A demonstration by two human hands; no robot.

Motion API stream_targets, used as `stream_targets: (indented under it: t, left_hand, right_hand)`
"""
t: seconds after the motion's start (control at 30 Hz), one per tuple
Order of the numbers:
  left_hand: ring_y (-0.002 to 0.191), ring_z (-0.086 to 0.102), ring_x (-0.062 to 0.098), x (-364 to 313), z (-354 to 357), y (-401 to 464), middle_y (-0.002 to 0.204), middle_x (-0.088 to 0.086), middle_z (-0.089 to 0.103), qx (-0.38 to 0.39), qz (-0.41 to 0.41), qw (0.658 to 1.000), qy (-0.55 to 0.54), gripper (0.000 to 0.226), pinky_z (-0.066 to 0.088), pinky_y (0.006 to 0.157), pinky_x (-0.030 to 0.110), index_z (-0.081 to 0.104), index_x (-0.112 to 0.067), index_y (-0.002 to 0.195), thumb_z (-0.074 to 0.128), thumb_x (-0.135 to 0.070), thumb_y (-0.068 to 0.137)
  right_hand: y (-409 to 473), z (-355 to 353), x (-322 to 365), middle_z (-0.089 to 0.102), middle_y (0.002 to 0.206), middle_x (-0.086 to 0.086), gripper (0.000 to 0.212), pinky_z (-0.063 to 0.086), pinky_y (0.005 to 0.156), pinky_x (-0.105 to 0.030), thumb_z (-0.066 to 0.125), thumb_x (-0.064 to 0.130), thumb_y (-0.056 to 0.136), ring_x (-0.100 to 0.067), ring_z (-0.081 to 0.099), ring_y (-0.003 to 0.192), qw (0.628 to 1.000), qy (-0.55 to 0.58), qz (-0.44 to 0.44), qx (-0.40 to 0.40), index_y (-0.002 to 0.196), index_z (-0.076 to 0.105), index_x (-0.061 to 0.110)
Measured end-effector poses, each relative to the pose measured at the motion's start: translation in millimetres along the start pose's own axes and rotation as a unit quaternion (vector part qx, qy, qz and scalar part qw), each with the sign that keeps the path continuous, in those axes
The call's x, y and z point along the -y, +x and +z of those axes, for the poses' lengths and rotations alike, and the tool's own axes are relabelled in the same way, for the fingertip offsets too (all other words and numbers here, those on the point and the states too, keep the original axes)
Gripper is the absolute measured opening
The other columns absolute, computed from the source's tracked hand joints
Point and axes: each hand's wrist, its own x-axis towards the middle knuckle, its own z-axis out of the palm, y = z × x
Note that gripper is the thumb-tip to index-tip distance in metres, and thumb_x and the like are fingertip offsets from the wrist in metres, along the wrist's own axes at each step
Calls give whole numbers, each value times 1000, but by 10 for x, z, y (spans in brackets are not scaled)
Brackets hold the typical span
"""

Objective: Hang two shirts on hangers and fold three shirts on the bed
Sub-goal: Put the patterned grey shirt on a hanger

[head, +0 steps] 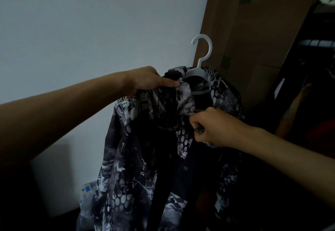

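Head view shows 1 black-and-white patterned fabric shirt (145,140) draped on a white plastic hanger (201,62), left hand (150,80) pinching its shoulder, right hand (212,127) gripping the front placket below the collar; hanging step, next likely buttoning or straightening before racking

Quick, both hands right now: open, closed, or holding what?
Left hand: closed, gripping the patterned shirt at its shoulder, beside the white hanger.
Right hand: closed, pinching the shirt's front edge below the collar.
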Motion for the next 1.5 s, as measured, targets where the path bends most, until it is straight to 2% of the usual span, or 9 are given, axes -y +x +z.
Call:
stream_targets:
  t: [0.2, 0.37, 0.57, 0.67, 0.77, 0.9, 1.13, 1.3, 1.5]
  left_hand:
    - [84, 78, 29, 21, 0, -18, 84, 10, 80, 14, -2, 1000, -17, 58, 64, 86, 40, 81, -3, 91, 81, -58, 76]
    - [83, 78, 27, 27, 14, -2, 85, 9, 81, 25, -2, 999, -24, 56, 64, 75, 32, 81, -4, 94, 80, -58, 78]
    - [81, 79, 25, 43, 9, -18, 83, 7, 81, 24, -5, 1000, -17, 56, 64, 81, 36, 82, -6, 91, 79, -60, 76]
    - [83, 79, 24, 57, 7, -29, 85, 7, 81, 22, -1, 1000, -6, 57, 63, 81, 35, 81, -6, 93, 78, -61, 77]
    - [84, 79, 22, 71, -11, -33, 88, 6, 81, 22, -1, 1000, -6, 57, 63, 84, 35, 81, -7, 97, 78, -61, 78]
    - [84, 79, 21, 93, -38, -36, 88, 5, 81, 32, -5, 999, -9, 56, 62, 87, 37, 82, -9, 96, 78, -61, 76]
    - [87, 78, 21, 86, -30, -39, 90, 4, 81, 40, -6, 999, -2, 59, 61, 90, 39, 82, -11, 96, 78, -65, 74]
    - [86, 79, 25, 73, -30, -47, 89, 7, 81, 33, -7, 999, -1, 63, 61, 91, 44, 82, -8, 95, 79, -66, 71]
    - [86, 79, 24, 44, 16, -72, 90, 6, 81, 41, -7, 999, 6, 62, 61, 91, 42, 81, -9, 98, 79, -65, 72]
  right_hand:
    - [-3, 35, -106, 50, 65, 4, 27, 39, 52, -34, 70, 16, 85, -13, 47, 56, 999, -33, -38, -2, 71, 47, 19]
    - [0, 67, -200, 50, 71, 6, 28, 34, 50, -26, 71, 28, 91, -8, 46, 59, 996, -72, -51, -3, 82, 45, 23]
    - [22, 145, -335, 69, 80, -3, 43, 57, 69, -47, 83, 24, 81, -21, 68, 76, 996, 65, -42, -35, 72, 41, 28]
    - [6, 128, -297, 63, 69, 5, 40, 53, 65, -31, 86, 32, 76, -4, 61, 69, 995, 70, -43, -54, 74, 46, 28]
    - [-45, 138, -272, 54, 64, 6, 35, 38, 51, -27, 82, 29, 81, -11, 52, 58, 995, 38, -65, -66, 78, 47, 25]
    - [-99, 133, -309, 72, 86, 10, 39, 57, 71, -36, 76, 18, 87, -1, 68, 83, 990, 102, -75, -57, 75, 41, 30]
    - [-168, 161, -315, 67, 104, 13, 40, 56, 84, -38, 74, 16, 88, 0, 63, 102, 984, 141, -58, -94, 81, 36, 26]
    - [-193, 209, -322, 62, 103, 10, 41, 53, 80, -38, 77, 22, 86, -6, 61, 99, 973, 128, -40, -188, 84, 36, 27]
    - [-229, 315, -392, 68, 78, 12, 24, 58, 64, -31, 74, 37, 85, -3, 68, 73, 982, 76, -80, -156, 91, 53, 30]
